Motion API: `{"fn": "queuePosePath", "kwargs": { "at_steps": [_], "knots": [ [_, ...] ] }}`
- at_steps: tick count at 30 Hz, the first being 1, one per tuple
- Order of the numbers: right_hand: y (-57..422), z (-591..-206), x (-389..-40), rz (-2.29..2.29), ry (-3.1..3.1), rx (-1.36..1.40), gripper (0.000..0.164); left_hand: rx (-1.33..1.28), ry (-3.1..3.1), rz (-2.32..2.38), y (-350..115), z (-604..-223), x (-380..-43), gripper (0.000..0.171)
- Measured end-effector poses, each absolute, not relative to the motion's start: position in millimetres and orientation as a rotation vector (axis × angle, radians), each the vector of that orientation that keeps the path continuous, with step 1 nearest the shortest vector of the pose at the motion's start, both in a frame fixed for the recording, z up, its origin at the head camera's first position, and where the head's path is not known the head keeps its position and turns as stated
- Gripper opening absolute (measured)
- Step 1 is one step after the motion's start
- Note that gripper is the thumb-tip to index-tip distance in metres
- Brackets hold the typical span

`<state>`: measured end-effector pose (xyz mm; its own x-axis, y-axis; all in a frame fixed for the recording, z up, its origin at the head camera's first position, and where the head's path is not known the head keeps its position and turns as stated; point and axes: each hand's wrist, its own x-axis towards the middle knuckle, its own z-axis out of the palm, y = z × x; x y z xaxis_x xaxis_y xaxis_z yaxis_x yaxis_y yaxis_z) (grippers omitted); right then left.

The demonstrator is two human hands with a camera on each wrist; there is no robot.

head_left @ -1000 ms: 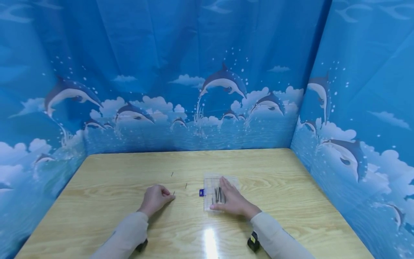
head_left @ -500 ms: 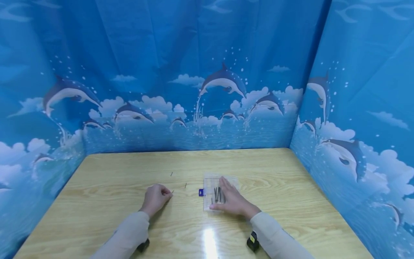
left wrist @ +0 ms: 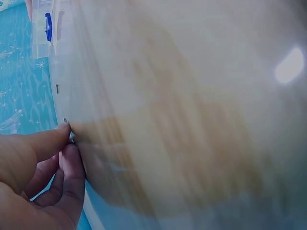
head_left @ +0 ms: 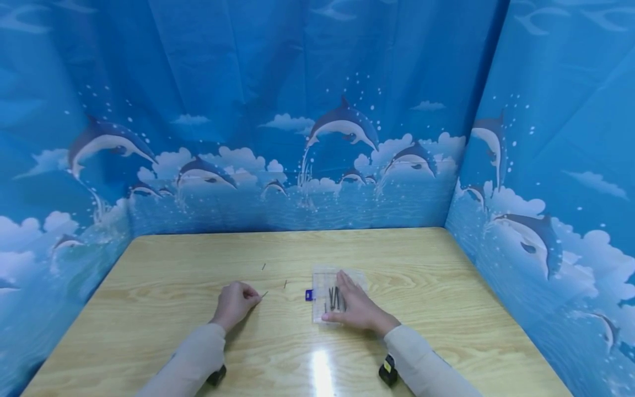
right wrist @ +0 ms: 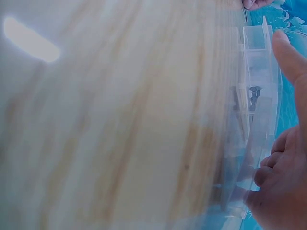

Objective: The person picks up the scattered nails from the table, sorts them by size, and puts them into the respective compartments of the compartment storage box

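Note:
My left hand (head_left: 234, 305) pinches a small dark screw (head_left: 265, 294) between thumb and forefinger, low over the table; its tip sticks out past the fingertips. In the left wrist view, the fingers (left wrist: 72, 165) cover most of it. My right hand (head_left: 358, 309) rests on a clear plastic compartment box (head_left: 319, 275), fingers extended and thumb spread toward the near edge. Several longer dark screws (head_left: 333, 298) lie inside the box, and their heads show in the right wrist view. A blue latch (head_left: 309, 295) sits on the box's left side.
Two loose screws lie on the wooden table (head_left: 407, 253), one screw (head_left: 285, 284) between my left hand and the box, another screw (head_left: 264, 266) farther back. Blue dolphin-print curtains (head_left: 238, 110) stand behind and at the sides.
My left hand has shifted slightly left, and the screw it pinches has turned from nearly upright to slanted. My right hand and the box keep their place.

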<state>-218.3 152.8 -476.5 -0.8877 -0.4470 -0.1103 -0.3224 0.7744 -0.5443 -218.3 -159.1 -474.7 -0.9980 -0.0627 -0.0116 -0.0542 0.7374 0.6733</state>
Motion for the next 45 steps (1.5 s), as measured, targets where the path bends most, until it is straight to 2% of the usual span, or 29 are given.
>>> {"fn": "queuePosePath", "kwargs": {
  "at_steps": [27,35,45],
  "knots": [
    [154,-477,-219,-0.763,2.749,-0.590,0.115,0.081,-2.959,-1.092,-154,-473,-223,0.005],
    [154,-477,-219,-0.767,2.743,-0.597,0.114,0.172,-2.964,-1.071,-149,-472,-225,0.015],
    [153,-478,-218,-0.769,2.741,-0.608,0.114,0.144,-2.969,-1.029,-151,-472,-226,0.006]
  ]
}}
